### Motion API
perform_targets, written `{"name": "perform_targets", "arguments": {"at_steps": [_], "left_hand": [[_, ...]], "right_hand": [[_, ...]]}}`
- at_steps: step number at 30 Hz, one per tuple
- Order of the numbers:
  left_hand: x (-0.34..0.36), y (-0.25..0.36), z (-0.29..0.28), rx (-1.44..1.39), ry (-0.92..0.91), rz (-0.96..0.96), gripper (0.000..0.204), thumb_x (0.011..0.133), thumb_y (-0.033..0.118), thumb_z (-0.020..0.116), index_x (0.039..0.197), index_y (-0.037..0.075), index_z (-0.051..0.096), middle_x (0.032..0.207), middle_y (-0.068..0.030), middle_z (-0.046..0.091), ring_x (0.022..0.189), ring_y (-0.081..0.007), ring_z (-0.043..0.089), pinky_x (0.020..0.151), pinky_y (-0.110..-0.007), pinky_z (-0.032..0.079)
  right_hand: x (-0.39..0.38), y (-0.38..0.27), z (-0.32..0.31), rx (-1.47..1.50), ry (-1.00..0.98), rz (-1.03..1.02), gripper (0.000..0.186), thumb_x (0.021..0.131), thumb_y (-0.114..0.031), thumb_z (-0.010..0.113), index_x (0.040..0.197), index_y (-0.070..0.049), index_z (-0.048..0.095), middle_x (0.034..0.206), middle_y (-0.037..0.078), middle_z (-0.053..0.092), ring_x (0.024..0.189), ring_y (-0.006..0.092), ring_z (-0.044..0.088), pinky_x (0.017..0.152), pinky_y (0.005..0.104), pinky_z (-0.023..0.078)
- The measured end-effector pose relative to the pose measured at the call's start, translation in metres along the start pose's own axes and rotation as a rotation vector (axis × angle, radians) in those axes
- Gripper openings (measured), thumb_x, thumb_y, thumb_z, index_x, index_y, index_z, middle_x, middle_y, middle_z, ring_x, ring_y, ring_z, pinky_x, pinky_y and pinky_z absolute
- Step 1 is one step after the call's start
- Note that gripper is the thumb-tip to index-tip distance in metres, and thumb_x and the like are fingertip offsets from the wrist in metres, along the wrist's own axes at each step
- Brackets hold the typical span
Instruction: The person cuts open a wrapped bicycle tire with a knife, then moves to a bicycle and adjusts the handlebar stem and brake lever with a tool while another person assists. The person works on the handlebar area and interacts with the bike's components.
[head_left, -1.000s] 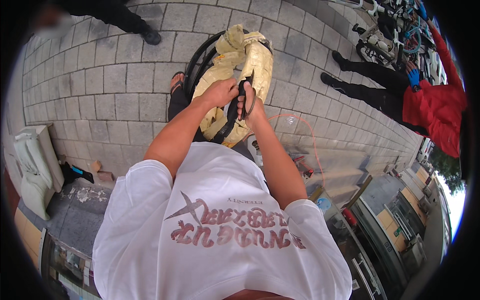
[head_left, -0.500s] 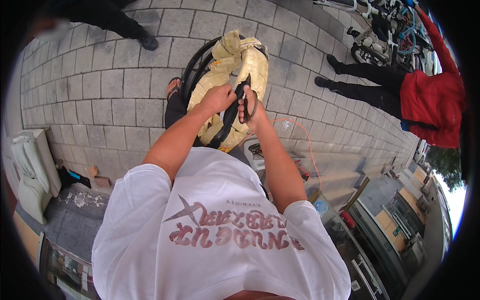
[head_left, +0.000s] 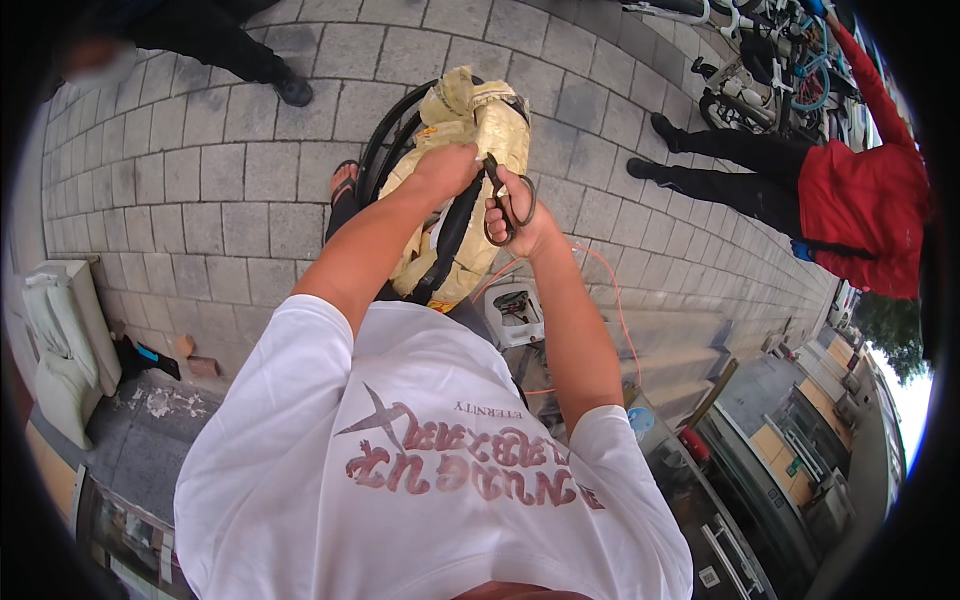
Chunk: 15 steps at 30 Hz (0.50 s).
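A roundish bundle in crinkled yellowish wrapping (head_left: 502, 130) stands before me, with a black tyre-like strip (head_left: 458, 225) showing through a long opening in it. My left hand (head_left: 447, 170) is closed, its fingertips pinching the wrapping near the upper end of this opening. Just right of it, my right hand (head_left: 530, 222) grips dark scissors (head_left: 492, 172) by the handle loops. Their blades point up and away, with the tips at the wrapping beside my left fingers. Behind the bundle's left side curve black tyre rims (head_left: 372, 140).
A sandalled foot (head_left: 345, 178) rests left of the tyres. Near my right forearm sits a pale bin of tools (head_left: 515, 312), beside an orange hose (head_left: 617, 290). A person in red (head_left: 862, 205) stands at right near parked bicycles (head_left: 765, 80); another person's dark leg (head_left: 235, 50) shows upper left.
My left hand has moved up and farther along the bundle. The scissors have turned and their blades tilt leftward. More of the tool bin shows.
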<state>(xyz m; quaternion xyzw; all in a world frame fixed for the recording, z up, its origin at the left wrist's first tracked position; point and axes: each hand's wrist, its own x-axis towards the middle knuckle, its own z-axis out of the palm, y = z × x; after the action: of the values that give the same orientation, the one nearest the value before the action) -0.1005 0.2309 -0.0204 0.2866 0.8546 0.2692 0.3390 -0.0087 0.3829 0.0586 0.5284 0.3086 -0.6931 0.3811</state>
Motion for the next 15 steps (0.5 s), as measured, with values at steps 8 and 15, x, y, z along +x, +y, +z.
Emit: {"name": "perform_targets", "arguments": {"at_steps": [8, 15], "left_hand": [[0.011, 0.009, -0.001, 0.114, -0.040, 0.071, 0.028, 0.092, 0.018, 0.062, 0.105, -0.006, 0.065, 0.104, -0.0273, 0.071, 0.099, -0.0449, 0.070, 0.086, -0.048, 0.057], [0.012, -0.005, 0.006, -0.052, -0.010, 0.075, 0.024, 0.086, 0.014, 0.065, 0.098, -0.007, 0.064, 0.108, -0.0311, 0.068, 0.105, -0.0467, 0.067, 0.090, -0.049, 0.055]], "right_hand": [[0.007, 0.026, 0.013, -0.033, 0.130, -0.128, 0.074, 0.086, -0.080, 0.060, 0.094, -0.007, 0.053, 0.064, -0.001, 0.043, 0.052, 0.0160, 0.045, 0.051, 0.0321, 0.039], [0.019, 0.043, 0.031, -0.068, 0.184, -0.225, 0.077, 0.087, -0.082, 0.057, 0.098, -0.005, 0.052, 0.068, 0.002, 0.045, 0.058, 0.0200, 0.047, 0.056, 0.0353, 0.042]]}}
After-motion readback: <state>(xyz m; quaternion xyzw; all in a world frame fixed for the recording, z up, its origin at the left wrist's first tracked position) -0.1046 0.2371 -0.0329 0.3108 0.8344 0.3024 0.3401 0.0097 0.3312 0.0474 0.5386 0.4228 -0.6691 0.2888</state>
